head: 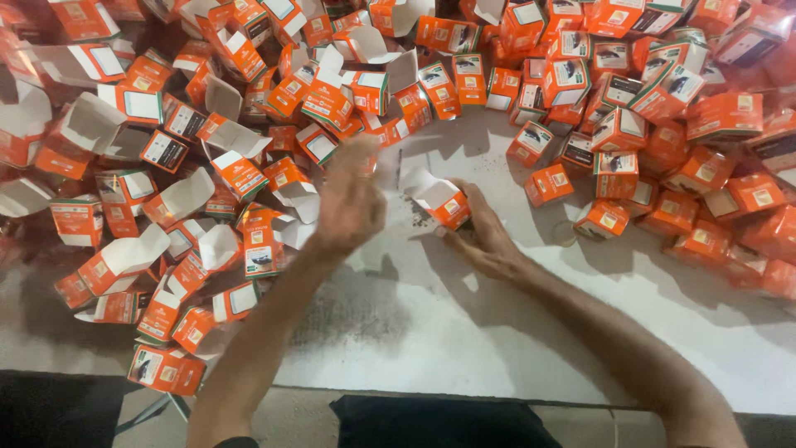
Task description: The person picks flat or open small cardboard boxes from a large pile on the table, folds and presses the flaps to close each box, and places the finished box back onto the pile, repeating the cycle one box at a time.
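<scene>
My right hand rests on the white tabletop and grips a small orange and white carton whose top flap stands open. My left hand is raised in the middle of the view, blurred by motion, fingers apart and pointing away from me, just left of that carton. Nothing shows in its grasp. It hovers at the edge of a heap of open orange cartons.
Open-flapped orange cartons are piled on the left and across the back. Closed orange cartons lie heaped on the right. The table's front edge runs along the bottom, with a dark cloth below it.
</scene>
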